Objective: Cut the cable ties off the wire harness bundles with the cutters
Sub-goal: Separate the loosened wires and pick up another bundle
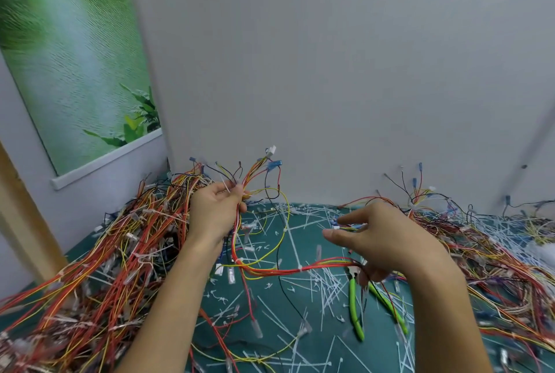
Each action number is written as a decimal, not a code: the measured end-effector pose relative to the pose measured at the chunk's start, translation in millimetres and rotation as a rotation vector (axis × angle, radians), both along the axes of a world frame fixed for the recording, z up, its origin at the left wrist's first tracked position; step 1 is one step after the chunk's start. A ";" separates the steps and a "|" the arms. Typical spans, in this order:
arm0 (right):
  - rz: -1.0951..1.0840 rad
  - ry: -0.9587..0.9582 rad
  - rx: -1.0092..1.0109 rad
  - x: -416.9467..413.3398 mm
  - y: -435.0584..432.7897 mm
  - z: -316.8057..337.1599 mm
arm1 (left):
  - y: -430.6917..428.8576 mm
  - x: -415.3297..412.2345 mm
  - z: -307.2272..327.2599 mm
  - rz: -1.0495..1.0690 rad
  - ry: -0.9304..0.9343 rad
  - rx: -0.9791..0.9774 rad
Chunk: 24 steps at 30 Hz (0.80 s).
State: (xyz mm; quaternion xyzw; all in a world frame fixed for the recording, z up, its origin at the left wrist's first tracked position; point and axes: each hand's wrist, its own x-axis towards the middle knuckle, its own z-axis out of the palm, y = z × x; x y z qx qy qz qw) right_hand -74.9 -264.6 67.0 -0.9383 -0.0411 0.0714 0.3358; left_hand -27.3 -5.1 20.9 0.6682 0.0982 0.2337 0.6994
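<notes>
- The left hand (pixel 219 210), raised left of centre frame, grips one harness (pixel 270 272) just below its fanned wire ends.
- From that grip the harness drops, then runs left to right across mid-frame, above the counter (pixel 270 339), into the right hand (pixel 381 240).
- The right hand's thumb and forefinger stick out loose toward the left. Its lower fingers curl where the harness end meets the head of the cutters (pixel 356 306). I cannot tell whether they grip either.
- The cutters' green handles splay toward the lower frame, directly under the right hand.
- A white tie (pixel 300 268) still rings the harness on the level stretch, just left of the right hand; another sits near the bend below the left hand.
- Judgement: the right hand is nearer this tie, and the blades must meet it across the harness's left-right axis.
- Cut ties (pixel 330 285) litter the counter; harness piles (pixel 120 252) lie at both sides.
</notes>
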 end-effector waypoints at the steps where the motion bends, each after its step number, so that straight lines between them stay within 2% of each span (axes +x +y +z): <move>1: 0.053 0.048 -0.003 -0.7 0.2 0.7 | 0.0 -0.4 0.1 -0.014 0.007 0.000; 4: 0.395 0.270 -0.029 -5.9 5.2 8.2 | 0.6 -0.3 -0.5 -0.056 0.051 0.040; 6: 0.500 0.300 -0.025 -6.9 13.3 10.7 | 1.8 1.1 -1.5 -0.080 0.079 0.074; 9: 0.405 0.094 -0.089 -3.3 27.7 4.4 | 2.2 3.0 -2.5 -0.105 0.108 0.086; 13: 0.324 -0.153 -0.003 4.2 38.5 -4.8 | 2.8 5.2 -5.0 -0.116 0.130 0.078; 16: 0.312 -0.325 -0.059 9.9 42.6 -6.7 | 1.5 5.7 -6.9 -0.137 0.140 0.051; 18: 0.300 -0.419 -0.007 11.8 44.9 -7.8 | 1.4 6.1 -7.4 -0.150 0.146 0.055; 24: 0.450 -0.567 0.158 10.5 46.7 -10.5 | 3.2 3.4 -6.7 -0.219 0.212 0.126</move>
